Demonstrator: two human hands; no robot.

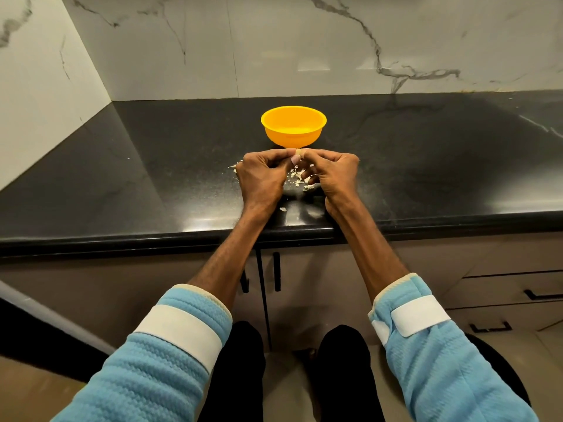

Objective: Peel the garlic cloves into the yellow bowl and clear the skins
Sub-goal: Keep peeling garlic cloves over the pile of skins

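Black stone countertop [122, 178] bears the upright yellow bowl [292, 138], and just before it the left hand [262, 175] and right hand [332, 172] pinch one garlic clove [297, 153] above scattered skins [297, 178], its long axis too hidden to tell.

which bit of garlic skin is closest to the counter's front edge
The lone white scrap beside the left wrist; the other skins lie heaped farther back, between the left hand and right hand.
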